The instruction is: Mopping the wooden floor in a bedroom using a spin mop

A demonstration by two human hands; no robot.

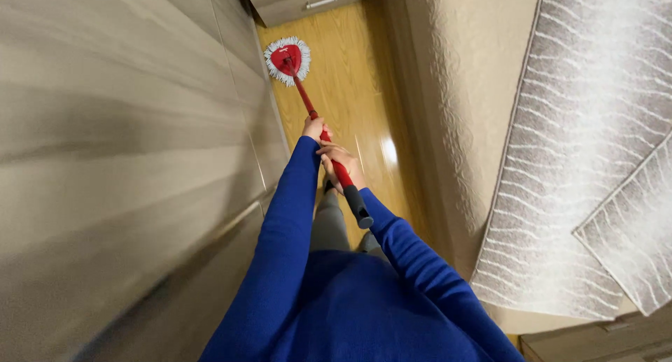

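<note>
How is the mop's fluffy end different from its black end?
The mop head is wide, triangular, red in the middle with a white fringe; the black grip is a narrow, plain tube. The mop head lies on the wooden floor, far from the person; the black grip sticks up in the air, close to the body. Both sit on the same red pole, which the left hand and right hand clasp.

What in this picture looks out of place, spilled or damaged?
Nothing stands out. Both hands, left and right, hold the red mop handle; its white-fringed head lies flat on the wooden floor. No spill or damage shows; the wall on the left is blurred.
</note>
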